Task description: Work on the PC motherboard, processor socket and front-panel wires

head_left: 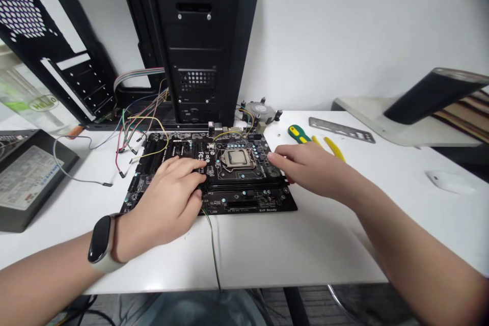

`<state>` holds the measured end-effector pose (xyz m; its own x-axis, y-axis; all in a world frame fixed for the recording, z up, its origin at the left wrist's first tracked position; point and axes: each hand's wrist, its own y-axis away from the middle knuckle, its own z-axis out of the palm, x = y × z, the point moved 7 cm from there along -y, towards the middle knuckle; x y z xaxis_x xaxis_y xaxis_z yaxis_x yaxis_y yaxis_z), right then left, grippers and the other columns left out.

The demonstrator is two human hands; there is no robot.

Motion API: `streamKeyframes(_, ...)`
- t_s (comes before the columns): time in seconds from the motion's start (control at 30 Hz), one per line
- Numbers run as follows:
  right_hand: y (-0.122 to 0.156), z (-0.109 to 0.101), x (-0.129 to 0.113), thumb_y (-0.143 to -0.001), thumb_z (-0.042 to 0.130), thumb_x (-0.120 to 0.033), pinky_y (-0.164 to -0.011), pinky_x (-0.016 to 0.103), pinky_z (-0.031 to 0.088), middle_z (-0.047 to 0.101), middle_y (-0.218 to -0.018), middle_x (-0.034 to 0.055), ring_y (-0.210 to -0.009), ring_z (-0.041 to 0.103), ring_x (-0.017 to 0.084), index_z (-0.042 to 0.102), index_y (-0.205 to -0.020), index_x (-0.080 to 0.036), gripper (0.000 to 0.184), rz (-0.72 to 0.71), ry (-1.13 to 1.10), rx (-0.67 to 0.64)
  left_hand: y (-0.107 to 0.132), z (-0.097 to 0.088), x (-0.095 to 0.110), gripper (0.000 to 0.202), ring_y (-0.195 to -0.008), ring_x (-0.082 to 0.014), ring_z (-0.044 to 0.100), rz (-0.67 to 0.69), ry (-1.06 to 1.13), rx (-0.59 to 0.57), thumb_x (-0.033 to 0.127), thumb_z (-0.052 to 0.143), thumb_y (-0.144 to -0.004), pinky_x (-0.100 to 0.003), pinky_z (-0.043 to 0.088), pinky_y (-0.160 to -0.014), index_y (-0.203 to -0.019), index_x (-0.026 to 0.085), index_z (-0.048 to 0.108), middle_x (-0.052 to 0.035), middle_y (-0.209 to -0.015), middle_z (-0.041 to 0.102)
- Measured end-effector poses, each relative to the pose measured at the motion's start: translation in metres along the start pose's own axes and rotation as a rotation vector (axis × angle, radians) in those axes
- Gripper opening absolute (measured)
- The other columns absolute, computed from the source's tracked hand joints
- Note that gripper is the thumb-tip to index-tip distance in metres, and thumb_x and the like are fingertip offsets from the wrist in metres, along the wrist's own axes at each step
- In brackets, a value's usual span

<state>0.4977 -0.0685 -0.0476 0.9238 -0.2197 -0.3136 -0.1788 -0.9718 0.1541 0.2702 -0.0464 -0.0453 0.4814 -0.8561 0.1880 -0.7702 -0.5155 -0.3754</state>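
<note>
A black motherboard point(244, 198) lies flat on the white table, with a metal CPU socket point(239, 159) at its middle. My left hand point(171, 198) rests on the board's left half, its fingertips pressed down among the slots. Whether they pinch something is hidden. A thin green-and-yellow wire point(212, 244) comes out from beneath that hand and hangs over the table's front edge. My right hand point(305, 168) reaches in from the right, fingers extended, its tips at the board's right side, holding nothing.
A black PC case point(194, 35) stands behind the board, with coloured wires point(143, 132) trailing from it. To the right lie a CPU cooler point(260, 112), a green-and-yellow screwdriver point(298, 133), yellow-handled pliers point(334, 148), an I/O shield point(341, 129) and a white mouse point(449, 182). A dark boxed unit point(30, 178) sits left.
</note>
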Motion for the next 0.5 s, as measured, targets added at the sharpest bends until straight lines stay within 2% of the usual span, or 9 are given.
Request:
streamKeyframes(0.2, 0.004, 0.001, -0.001, -0.090, 0.037, -0.052, -0.055, 0.031, 0.035, 0.061, -0.065, 0.0036, -0.061, 0.054, 0.018, 0.051, -0.064, -0.021, 0.043, 0.000, 0.117, -0.013, 0.001, 0.001, 0.002, 0.038, -0.114, -0.0303, 0.058, -0.015, -0.010, 0.006, 0.022, 0.036, -0.088, -0.053, 0.047, -0.097, -0.101, 0.009, 0.069, -0.0178, -0.123, 0.062)
streamKeyframes(0.3, 0.007, 0.002, -0.004, -0.090, 0.038, -0.052, -0.056, 0.031, 0.035, 0.062, -0.066, 0.0031, -0.063, 0.054, 0.019, 0.054, -0.069, -0.022, 0.040, -0.037, 0.132, 0.003, 0.003, 0.004, 0.005, 0.041, -0.119, -0.0338, 0.055, -0.055, -0.046, -0.004, 0.027, 0.036, -0.089, -0.058, 0.045, -0.099, -0.106, 0.008, 0.068, -0.0193, -0.131, 0.059)
streamKeyframes(0.4, 0.008, 0.004, -0.007, -0.090, 0.039, -0.052, -0.057, 0.032, 0.035, 0.063, -0.067, 0.0036, -0.064, 0.054, 0.020, 0.056, -0.073, -0.023, 0.038, -0.061, 0.163, 0.012, 0.008, 0.008, 0.010, 0.047, -0.124, -0.0357, 0.052, -0.085, -0.081, -0.042, 0.032, 0.033, -0.091, -0.062, 0.042, -0.102, -0.115, 0.007, 0.065, -0.0204, -0.136, 0.055)
streamKeyframes(0.5, 0.008, 0.006, -0.007, -0.090, 0.038, -0.052, -0.058, 0.032, 0.034, 0.062, -0.065, 0.0036, -0.064, 0.055, 0.021, 0.058, -0.077, -0.023, 0.037, -0.062, 0.204, 0.022, 0.013, 0.012, 0.015, 0.054, -0.129, -0.0356, 0.049, -0.096, -0.074, -0.068, 0.038, 0.031, -0.093, -0.059, 0.042, -0.105, -0.126, 0.004, 0.058, -0.0217, -0.138, 0.052)
